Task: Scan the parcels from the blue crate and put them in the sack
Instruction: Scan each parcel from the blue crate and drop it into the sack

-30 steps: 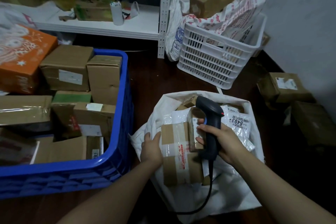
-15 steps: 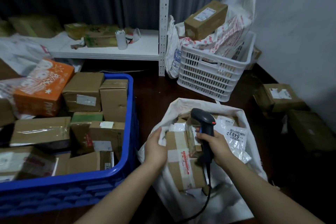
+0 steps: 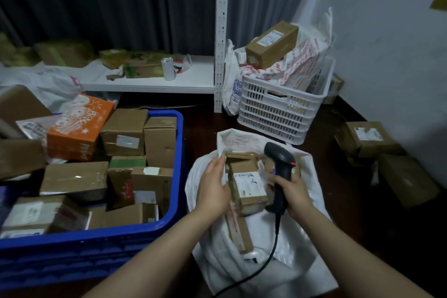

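Fingers of both hands work beside the blue crate [image 3: 178,178], over the white sack [image 3: 305,239]: left hand [image 3: 214,187] straight-fingered against the labelled parcel [image 3: 249,186] lying in the sack mouth, right hand [image 3: 294,192] curled round the scanner [image 3: 280,164].

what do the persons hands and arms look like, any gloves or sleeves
No gloves: the left hand and right hand are bare, with no rings, watch or bands showing. Both forearms are bare down to the picture's edge, so no sleeves in view.
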